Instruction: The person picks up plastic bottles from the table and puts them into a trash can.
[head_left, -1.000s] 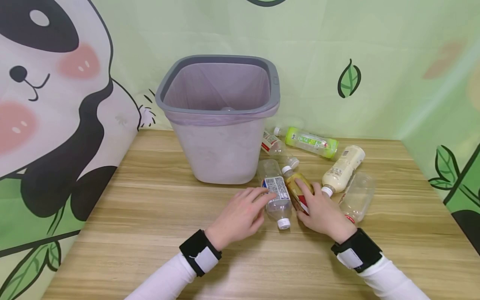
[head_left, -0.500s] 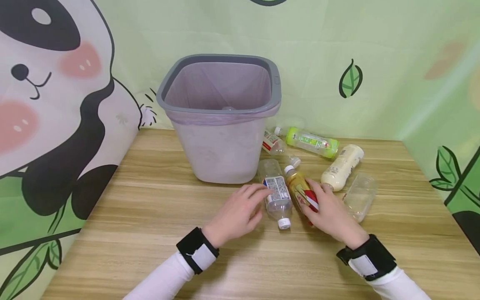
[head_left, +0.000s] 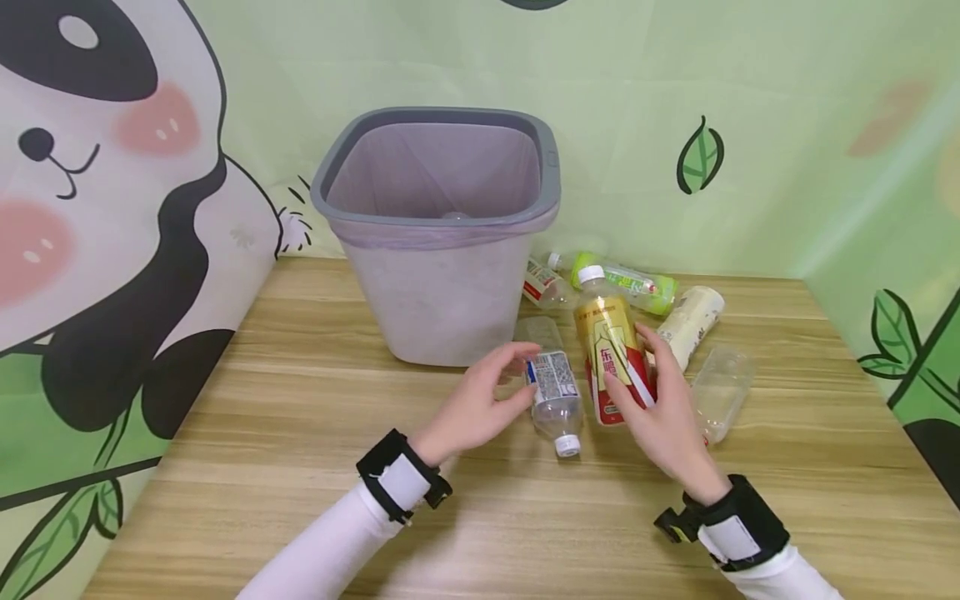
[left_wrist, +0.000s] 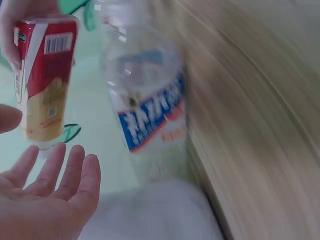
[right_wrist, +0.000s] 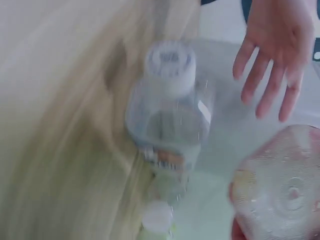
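My right hand (head_left: 663, 408) grips a gold and red drink bottle (head_left: 609, 358) by its side, thumb on the front, and holds it up off the table, white cap upward. In the right wrist view its clear base (right_wrist: 285, 185) faces the camera. My left hand (head_left: 480, 404) is close beside a clear bottle (head_left: 555, 400) with a white and blue label, which lies on the table, cap toward me. In the left wrist view the fingers (left_wrist: 60, 167) of that hand are spread, with nothing held, below the gold and red bottle.
A grey bin (head_left: 435, 300) with a liner stands at the back; a clear piece shows inside. Right of it lie a red-labelled bottle (head_left: 543, 283), a green-labelled bottle (head_left: 645, 287), a cream bottle (head_left: 693, 321) and a clear bottle (head_left: 722, 392) on the wooden table (head_left: 300, 417).
My right hand has lifted the gold and red bottle from the table and tilted it more upright. My left hand has turned, its thumb and fingers spreading apart beside the clear bottle.
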